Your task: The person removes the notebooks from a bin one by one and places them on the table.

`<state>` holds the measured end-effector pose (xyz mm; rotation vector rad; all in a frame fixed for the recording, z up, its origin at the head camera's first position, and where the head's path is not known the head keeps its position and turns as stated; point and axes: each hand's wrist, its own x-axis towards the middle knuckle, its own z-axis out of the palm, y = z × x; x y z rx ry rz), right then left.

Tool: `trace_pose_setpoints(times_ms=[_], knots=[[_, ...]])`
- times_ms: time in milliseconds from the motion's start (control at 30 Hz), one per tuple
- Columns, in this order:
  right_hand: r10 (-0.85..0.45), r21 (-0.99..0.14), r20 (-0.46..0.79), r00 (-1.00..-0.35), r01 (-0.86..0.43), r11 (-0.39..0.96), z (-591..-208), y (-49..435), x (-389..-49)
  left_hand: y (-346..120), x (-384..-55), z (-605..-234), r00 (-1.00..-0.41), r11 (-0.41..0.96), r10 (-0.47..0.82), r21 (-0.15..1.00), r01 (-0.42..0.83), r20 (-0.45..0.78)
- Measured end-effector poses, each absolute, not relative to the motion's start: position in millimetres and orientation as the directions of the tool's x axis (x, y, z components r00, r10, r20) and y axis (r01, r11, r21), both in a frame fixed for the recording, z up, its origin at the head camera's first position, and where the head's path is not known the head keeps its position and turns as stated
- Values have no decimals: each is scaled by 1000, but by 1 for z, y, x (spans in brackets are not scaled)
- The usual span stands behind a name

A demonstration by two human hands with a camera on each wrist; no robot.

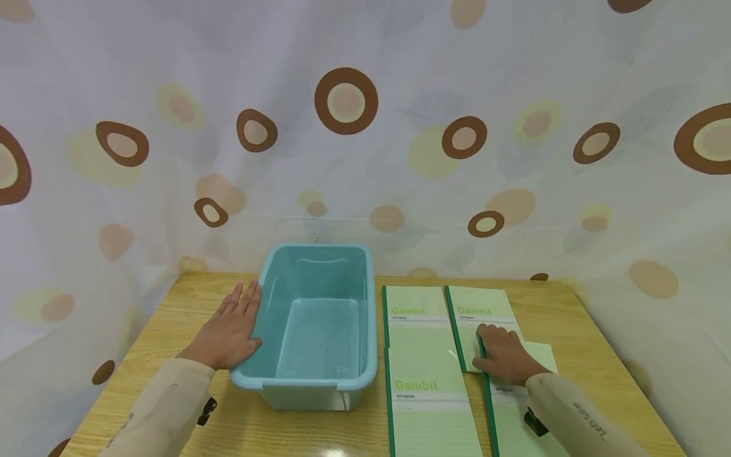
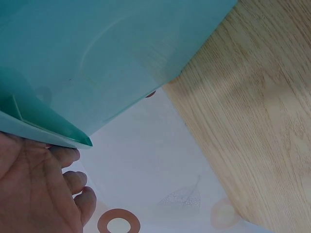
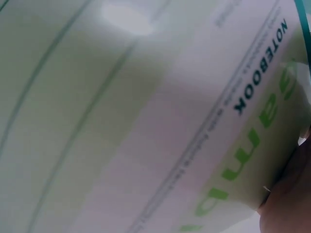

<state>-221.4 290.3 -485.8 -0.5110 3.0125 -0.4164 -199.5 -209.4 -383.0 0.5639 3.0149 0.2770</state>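
Observation:
My left hand (image 1: 228, 333) lies along the left side of a light blue plastic bin (image 1: 316, 273), fingers straight and thumb at the rim. In the left wrist view, the fingers (image 2: 75, 182) show just under the bin's lip. To the right, my right hand (image 1: 508, 358) grips the top left part of the near right notebook (image 1: 520, 431), a pale green "Gambit" one with a dark green spine. The right wrist view has this notebook's cover (image 3: 160, 111) close up, with a finger (image 3: 291, 199) at its edge. The hand overlaps the far right notebook (image 1: 485, 301).
Two more matching notebooks lie right of the bin: a far one (image 1: 417, 339) and a near one (image 1: 431, 425) overlapping it. All stand on a wooden table (image 1: 314, 431). A white curtain (image 1: 400, 266) with brown rings hangs behind and at both sides.

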Motion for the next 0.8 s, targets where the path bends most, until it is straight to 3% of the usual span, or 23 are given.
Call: trace_pose_setpoints(times_ms=[400,800], knots=[[-365,-331,-45,-930,-331,884,-509,282,-217,-210,-200,-383,-930,913,368,198,356,-26],[-421,-313,17,-907,-405,859,-514,279,-210,-211,-201,-385,-929,911,369,202,358,-15]])
